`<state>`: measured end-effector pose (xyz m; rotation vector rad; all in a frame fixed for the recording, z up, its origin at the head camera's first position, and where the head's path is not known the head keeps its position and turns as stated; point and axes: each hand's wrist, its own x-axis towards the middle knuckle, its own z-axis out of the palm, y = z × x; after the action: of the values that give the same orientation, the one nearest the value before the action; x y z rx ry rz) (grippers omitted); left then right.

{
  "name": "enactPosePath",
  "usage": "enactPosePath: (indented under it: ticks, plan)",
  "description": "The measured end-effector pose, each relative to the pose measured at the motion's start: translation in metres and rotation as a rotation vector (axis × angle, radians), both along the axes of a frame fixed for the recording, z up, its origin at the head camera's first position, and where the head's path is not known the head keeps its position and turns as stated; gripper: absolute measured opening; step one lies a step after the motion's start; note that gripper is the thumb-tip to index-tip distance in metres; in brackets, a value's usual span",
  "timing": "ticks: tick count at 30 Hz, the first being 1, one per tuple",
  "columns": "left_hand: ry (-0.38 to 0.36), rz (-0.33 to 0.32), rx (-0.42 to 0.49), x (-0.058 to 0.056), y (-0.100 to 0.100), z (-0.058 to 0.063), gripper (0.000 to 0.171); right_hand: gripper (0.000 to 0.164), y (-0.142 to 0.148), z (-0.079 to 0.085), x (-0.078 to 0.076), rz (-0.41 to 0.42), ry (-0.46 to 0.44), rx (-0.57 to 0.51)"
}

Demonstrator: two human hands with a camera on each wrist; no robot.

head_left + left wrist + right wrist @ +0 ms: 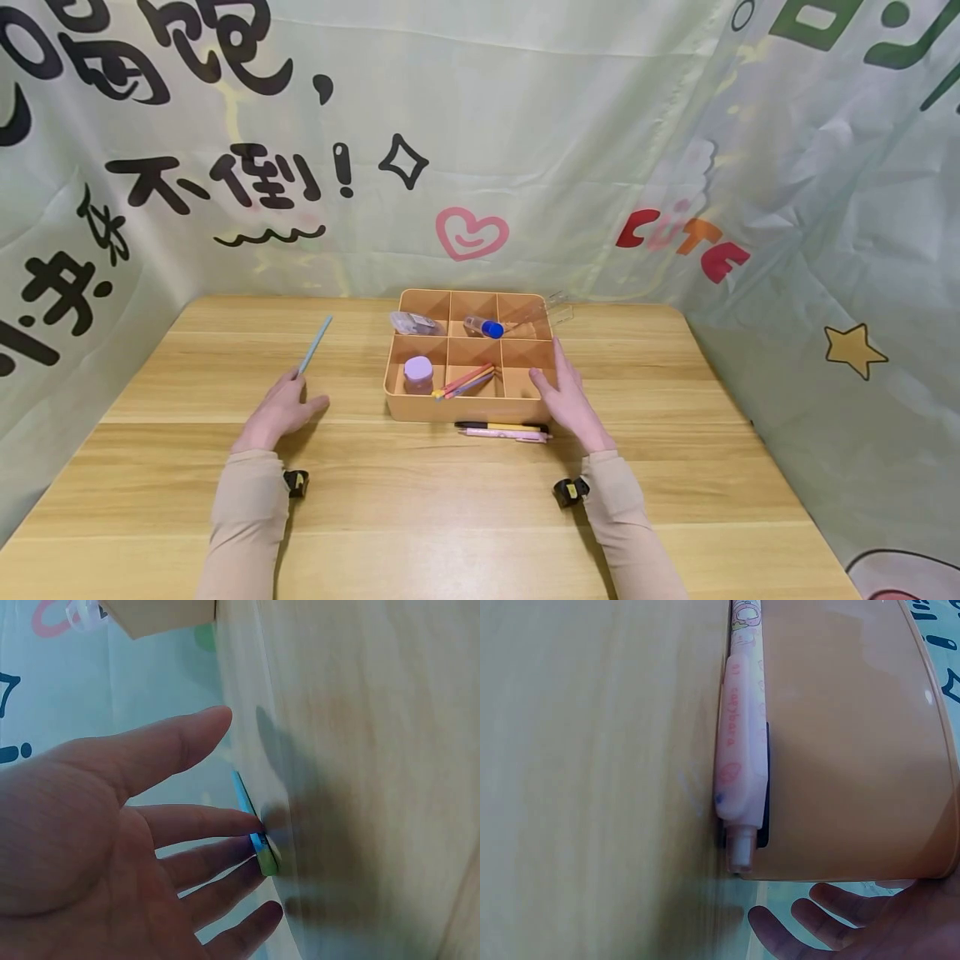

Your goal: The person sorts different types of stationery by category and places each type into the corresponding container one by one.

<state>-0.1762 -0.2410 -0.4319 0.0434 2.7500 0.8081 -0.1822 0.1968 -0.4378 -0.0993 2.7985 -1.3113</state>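
My left hand (281, 408) is over the left of the table, thumb spread away from the fingers. Its fingertips touch a slim blue pencil-like stick (315, 343), whose green end shows in the left wrist view. Toward the middle stands an orange-tan compartment box (427, 408). At its right end is my right hand (568, 400), thumb over the front right compartment and the other fingers outside the wall, fairly straight and spread in the right wrist view. A pink pen (502, 435) and a black-and-yellow pen (491, 426) lie along the box's front.
Inside the box are a purple-lidded jar (418, 372), several coloured sticks (468, 382), a clear tube with a blue cap (483, 326), a clear packet (415, 323) and clear flat plastic pieces (551, 310) jutting past the rim. A printed curtain (570, 150) encloses the table's back and sides.
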Motion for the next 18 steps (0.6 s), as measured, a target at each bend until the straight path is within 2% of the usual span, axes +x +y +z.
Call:
enactPosePath:
  ticks: [1, 4, 8, 11, 15, 18]
  plan:
    - [0.01, 0.003, -0.001, -0.0003, 0.0, -0.0001, 0.071, 0.08, -0.0001, 0.0, 0.0002, -0.001, 0.0, 0.0]
    - [0.058, 0.012, -0.007, -0.001, -0.0005, -0.0009, 0.046, 0.079, -0.0002, -0.0002, 0.0007, 0.001, 0.005, 0.005]
    - [0.123, 0.053, 0.009, -0.0006, -0.0028, -0.0014, 0.029, 0.078, -0.0004, -0.0005, 0.0009, 0.002, 0.012, 0.008]
    - [0.142, 0.094, 0.036, 0.0006, -0.0042, -0.0012, 0.035, 0.077, -0.0005, -0.0006, 0.0007, -0.001, 0.011, 0.007]
    - [0.145, 0.132, 0.055, 0.0022, -0.0045, -0.0009, 0.025, 0.079, -0.0005, -0.0006, 0.0006, -0.005, 0.003, 0.008]
    - [0.143, 0.155, 0.061, 0.0032, -0.0039, -0.0006, 0.025, 0.079, -0.0004, -0.0006, 0.0005, -0.005, 0.004, 0.007]
